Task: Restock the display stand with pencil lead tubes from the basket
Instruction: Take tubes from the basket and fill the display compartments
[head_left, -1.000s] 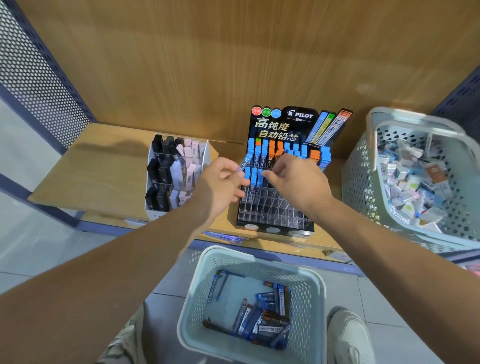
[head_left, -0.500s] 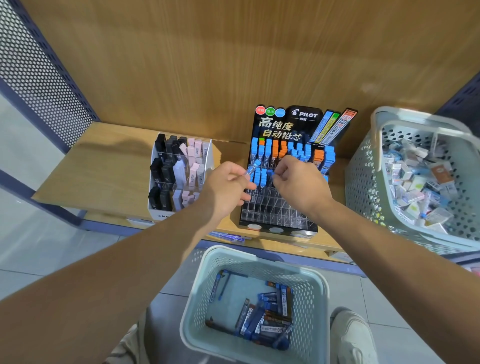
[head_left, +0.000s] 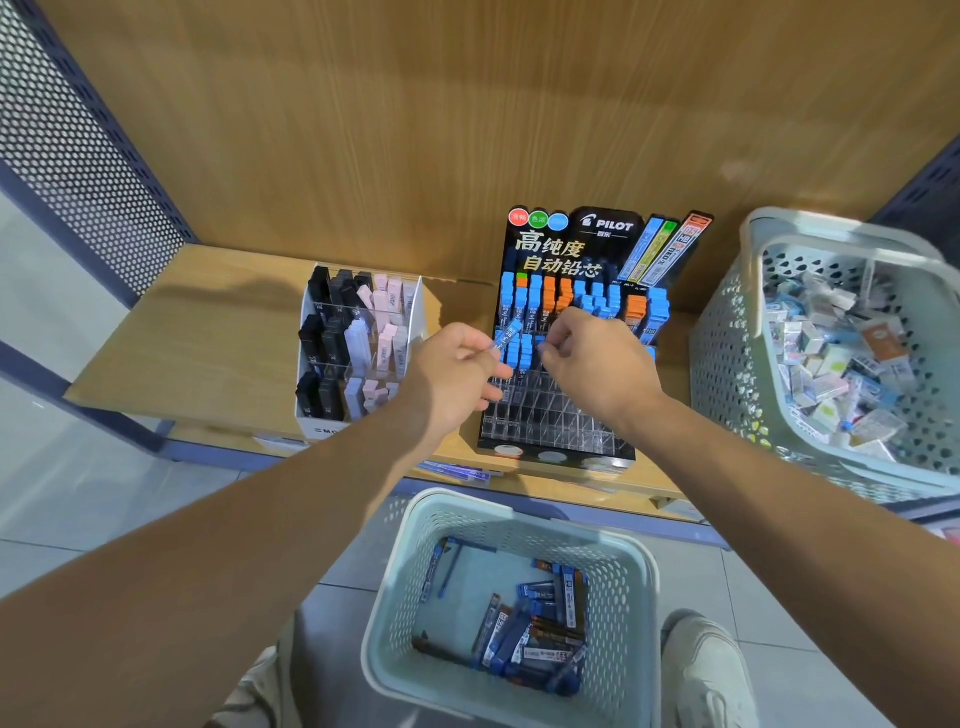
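A black Pilot display stand (head_left: 558, 447) stands on the wooden shelf, its back rows filled with blue and orange lead tubes, its front clear slots bare. My left hand (head_left: 457, 366) pinches a blue-capped lead tube (head_left: 506, 335) in front of the stand's left side. My right hand (head_left: 587, 356) hovers over the middle rows with fingers curled; whether it holds a tube is hidden. On the floor below sits a pale green basket (head_left: 395, 613) with several blue lead tubes (head_left: 540, 623) inside.
A white box of black, grey and pink erasers (head_left: 353, 343) stands left of the stand. A larger pale basket (head_left: 727, 353) of small packets sits on the right. A loose tube (head_left: 457, 472) lies at the shelf's front edge. My shoe (head_left: 711, 670) is beside the floor basket.
Both hands drifted slightly closer together over the stand's middle rows. The left hand keeps its blue tube raised. The view shifted a little.
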